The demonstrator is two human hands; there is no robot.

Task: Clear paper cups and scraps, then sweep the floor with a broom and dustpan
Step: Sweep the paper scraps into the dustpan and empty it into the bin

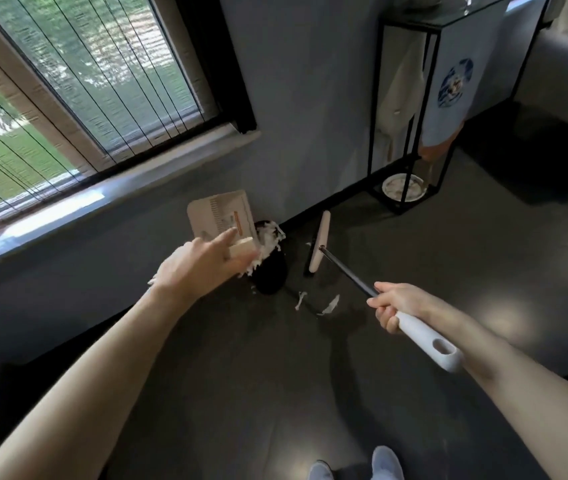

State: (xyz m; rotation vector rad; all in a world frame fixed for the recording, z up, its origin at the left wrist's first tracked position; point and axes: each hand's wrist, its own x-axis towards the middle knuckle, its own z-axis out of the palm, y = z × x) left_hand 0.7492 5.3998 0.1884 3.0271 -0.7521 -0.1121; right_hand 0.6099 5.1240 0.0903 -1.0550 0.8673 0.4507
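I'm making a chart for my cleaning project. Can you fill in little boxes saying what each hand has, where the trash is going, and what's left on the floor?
left hand: holds the dustpan, tipped over the black bin
right hand: grips the broom handle
broom head: on the floor beside the bin
bin: has white paper scraps at its top
left on floor: paper scraps on the dark floor

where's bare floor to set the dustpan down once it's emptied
Bare floor lies between the scraps and the feet, and right of the broom toward the rack. It is crowded by the wall, around the bin under the dustpan.
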